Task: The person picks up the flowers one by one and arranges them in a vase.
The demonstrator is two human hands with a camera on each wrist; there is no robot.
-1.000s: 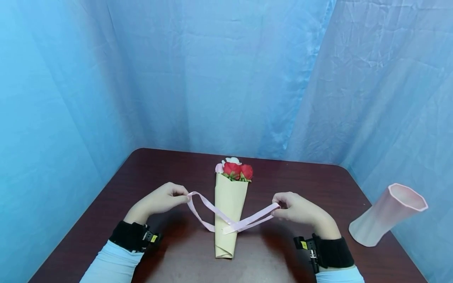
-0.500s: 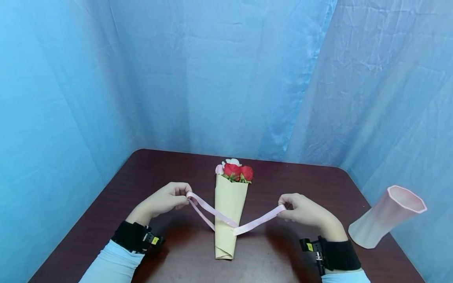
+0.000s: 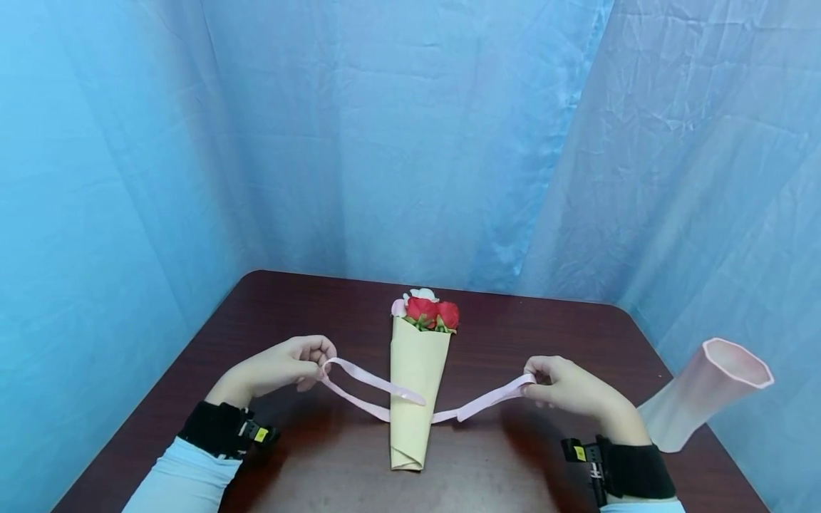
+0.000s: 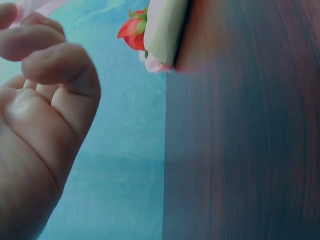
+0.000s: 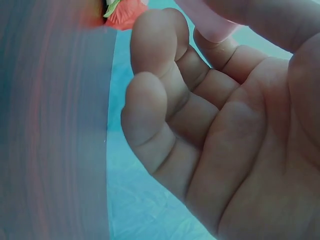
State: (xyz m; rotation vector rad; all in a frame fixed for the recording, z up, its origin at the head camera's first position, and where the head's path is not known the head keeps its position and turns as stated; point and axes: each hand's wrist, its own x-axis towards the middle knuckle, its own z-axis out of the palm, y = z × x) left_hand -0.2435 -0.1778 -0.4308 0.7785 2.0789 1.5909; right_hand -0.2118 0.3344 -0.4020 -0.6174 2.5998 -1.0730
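A bouquet (image 3: 417, 392) in cream wrapping paper lies on the table, its red roses (image 3: 421, 310) and paler blooms toward the far edge. Left of it, my left hand (image 3: 282, 367) pinches a pink ribbon (image 3: 368, 377) that loops back from the fingertips, one end lying over the paper. On the right, my right hand (image 3: 571, 385) pinches the ribbon's other side, where a free end hangs doubled beside the bouquet. The stretch under the wrapping is hidden. In the right wrist view, pink ribbon (image 5: 210, 22) shows between thumb and index finger.
A pink and white vase (image 3: 699, 399) stands at the table's right side, partly behind my right wrist. Blue curtains (image 3: 410, 142) hang around the dark wooden table (image 3: 513, 320).
Both hands have moved apart, the right one farther right and the left slightly left. The ribbon ends that crossed over the bouquet have drawn apart to either side.
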